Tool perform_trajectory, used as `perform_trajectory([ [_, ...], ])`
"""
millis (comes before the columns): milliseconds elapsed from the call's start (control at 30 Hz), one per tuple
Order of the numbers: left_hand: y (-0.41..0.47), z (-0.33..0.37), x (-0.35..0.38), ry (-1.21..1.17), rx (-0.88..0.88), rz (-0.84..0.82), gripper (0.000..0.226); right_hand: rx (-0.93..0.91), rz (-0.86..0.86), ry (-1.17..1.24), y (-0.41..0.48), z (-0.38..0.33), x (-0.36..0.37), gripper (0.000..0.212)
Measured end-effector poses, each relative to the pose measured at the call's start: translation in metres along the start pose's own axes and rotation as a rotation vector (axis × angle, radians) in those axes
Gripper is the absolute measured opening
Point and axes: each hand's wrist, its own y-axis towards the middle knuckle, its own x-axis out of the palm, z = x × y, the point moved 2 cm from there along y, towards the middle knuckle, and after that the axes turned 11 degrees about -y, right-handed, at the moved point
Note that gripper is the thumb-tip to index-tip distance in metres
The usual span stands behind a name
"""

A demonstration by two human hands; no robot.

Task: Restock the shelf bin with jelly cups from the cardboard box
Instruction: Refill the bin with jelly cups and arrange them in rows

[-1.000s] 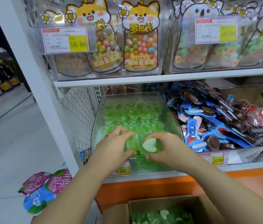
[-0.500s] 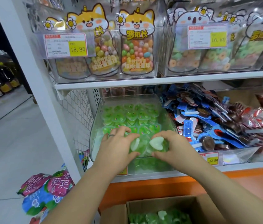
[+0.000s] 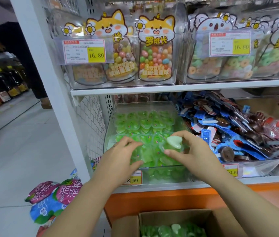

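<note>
Your right hand (image 3: 193, 151) pinches a green heart-shaped jelly cup (image 3: 173, 142) over the clear plastic shelf bin (image 3: 108, 129); your left hand (image 3: 119, 156) rests loosely spread fingers on cups inside.

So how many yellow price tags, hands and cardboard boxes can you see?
Yellow price tags: 4
Hands: 2, the left hand and the right hand, which pinches a jelly cup
Cardboard box: 1
Total: 7
</note>
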Motion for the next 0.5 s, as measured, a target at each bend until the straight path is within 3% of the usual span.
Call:
perform_trajectory([
  [167,-0.007,-0.007,-0.005,-0.044,-0.004,-0.067,0.054,-0.071,0.022,-0.061,0.005,-0.016,0.001,0.04],
  [333,-0.012,-0.015,-0.003,-0.088,-0.011,-0.139,0.051,0.022,-0.039,0.058,0.013,-0.025,0.008,0.036],
  [500,-0.012,-0.013,-0.015,-0.191,0.017,-0.018,0.044,0.048,-0.07,0.173,0.025,-0.034,0.015,0.031],
])
